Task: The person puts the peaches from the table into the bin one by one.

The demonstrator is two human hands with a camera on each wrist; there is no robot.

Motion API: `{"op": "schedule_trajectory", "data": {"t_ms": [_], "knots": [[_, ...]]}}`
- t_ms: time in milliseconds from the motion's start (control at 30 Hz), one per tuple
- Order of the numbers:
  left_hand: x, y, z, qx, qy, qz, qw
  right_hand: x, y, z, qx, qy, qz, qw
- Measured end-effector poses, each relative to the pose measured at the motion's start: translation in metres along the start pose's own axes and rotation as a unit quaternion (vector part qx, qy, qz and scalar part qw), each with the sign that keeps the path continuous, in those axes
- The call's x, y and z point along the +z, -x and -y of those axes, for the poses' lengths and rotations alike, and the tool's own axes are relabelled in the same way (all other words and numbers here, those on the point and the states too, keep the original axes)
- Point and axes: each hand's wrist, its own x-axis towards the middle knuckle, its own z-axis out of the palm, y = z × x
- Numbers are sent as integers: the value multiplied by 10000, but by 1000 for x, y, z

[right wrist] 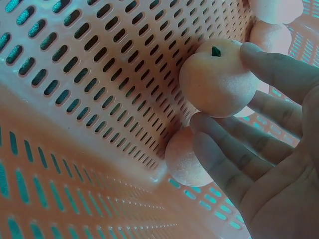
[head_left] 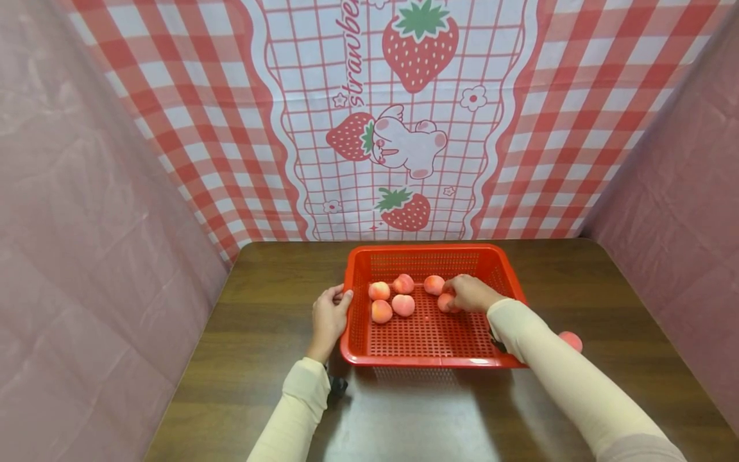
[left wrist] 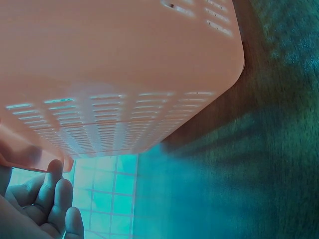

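A red plastic basket (head_left: 392, 360) with slotted walls stands on the table. My left hand (head_left: 330, 319) grips its left rim; from the left wrist view, the fingers (left wrist: 63, 194) of this hand lie under the rim. Inside the basket, my right hand (head_left: 472, 294) holds a peach (right wrist: 217, 79) between thumb and fingers, close over the slotted floor. Another peach (head_left: 434, 285) lies just beyond that hand. Several more, among them a pale pink peach (head_left: 403, 305), are grouped in the basket's left part.
One peach (head_left: 570, 341) lies on the wooden table (head_left: 248, 359) outside the basket, partly behind the right sleeve. A checked strawberry-print cloth (head_left: 404, 154) hangs behind the table. Pink cloth (head_left: 98, 224) flanks it on both sides.
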Motion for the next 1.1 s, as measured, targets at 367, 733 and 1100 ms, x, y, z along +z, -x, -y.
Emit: {"op": "schedule_trajectory", "data": {"t_ms": [367,733,1100], "knots": [[-1,0,-2,9,42,-1,10000,-4,3,1,-43,-92,-136,9999],[-1,-2,-4,34,52,-15,10000,-18,9,-2,-281,242,-429,9984],[-1,1,-1,-9,-26,49,10000,-33,22,-9,-262,120,-672,9973]]}}
